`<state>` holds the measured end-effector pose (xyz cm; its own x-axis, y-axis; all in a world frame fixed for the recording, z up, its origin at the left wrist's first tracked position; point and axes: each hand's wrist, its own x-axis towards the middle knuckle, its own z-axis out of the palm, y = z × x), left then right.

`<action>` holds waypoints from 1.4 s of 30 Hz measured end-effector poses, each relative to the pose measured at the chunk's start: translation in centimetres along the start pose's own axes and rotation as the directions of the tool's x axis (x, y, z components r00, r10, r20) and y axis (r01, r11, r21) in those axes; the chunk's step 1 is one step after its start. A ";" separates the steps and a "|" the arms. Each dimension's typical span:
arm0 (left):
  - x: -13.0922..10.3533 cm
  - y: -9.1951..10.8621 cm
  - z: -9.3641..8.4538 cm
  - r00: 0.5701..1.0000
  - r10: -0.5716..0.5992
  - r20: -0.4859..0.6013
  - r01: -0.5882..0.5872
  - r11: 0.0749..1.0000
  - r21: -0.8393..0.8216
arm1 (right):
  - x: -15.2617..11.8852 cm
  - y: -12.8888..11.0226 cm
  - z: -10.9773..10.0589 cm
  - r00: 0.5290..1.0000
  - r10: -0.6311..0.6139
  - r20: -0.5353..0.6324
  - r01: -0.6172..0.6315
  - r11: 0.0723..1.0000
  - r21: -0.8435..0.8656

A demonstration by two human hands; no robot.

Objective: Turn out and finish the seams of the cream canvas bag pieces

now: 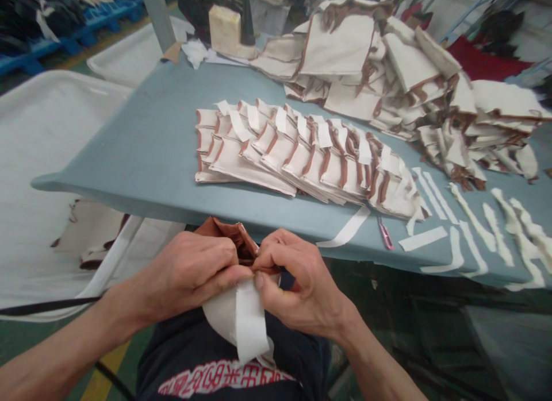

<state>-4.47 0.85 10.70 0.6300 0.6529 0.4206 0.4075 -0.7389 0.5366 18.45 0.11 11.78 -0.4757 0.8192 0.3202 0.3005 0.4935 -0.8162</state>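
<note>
Close to my body, both hands pinch the edge of a cream fabric piece with brown lining (pixel 235 231). My left hand (pixel 200 269) is closed on its left side, thumb pressed along the edge. My right hand (pixel 297 277) grips the same edge from the right, its fingertips almost meeting the left thumb. A white strip (pixel 250 326) hangs down from between the fingertips over the cream fabric. Whether the strip is fixed to the piece I cannot tell, as the fingers cover its top end.
On the blue-grey table (pixel 129 142) lies an overlapping row of cream pieces (pixel 293 154) with white strips. Behind stands a large heap of similar pieces (pixel 340 45). A pink cutter (pixel 385 234) and loose strips (pixel 422 239) lie near the front edge. White bins (pixel 47 142) stand at left.
</note>
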 end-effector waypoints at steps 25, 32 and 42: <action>1.8 1.8 -0.9 0.909 -0.327 0.257 0.412 0.800 -0.436 | -0.1 1.4 0.6 0.979 -0.200 -0.037 0.198 0.978 -0.059; 1.9 1.0 0.0 0.896 -0.285 0.340 0.440 0.672 -0.596 | 0.4 0.8 -0.9 0.940 -0.333 -0.068 0.316 0.930 -0.189; -0.2 1.2 0.8 0.936 -0.269 0.225 0.344 0.833 -0.433 | 1.1 2.6 -1.9 0.943 -0.326 0.061 0.331 0.911 -0.248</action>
<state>-3.59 -0.31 10.67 0.6287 0.7730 0.0850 0.2697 -0.3193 0.9085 20.26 2.78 10.92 -0.5976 0.5938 0.5388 0.3208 0.7929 -0.5181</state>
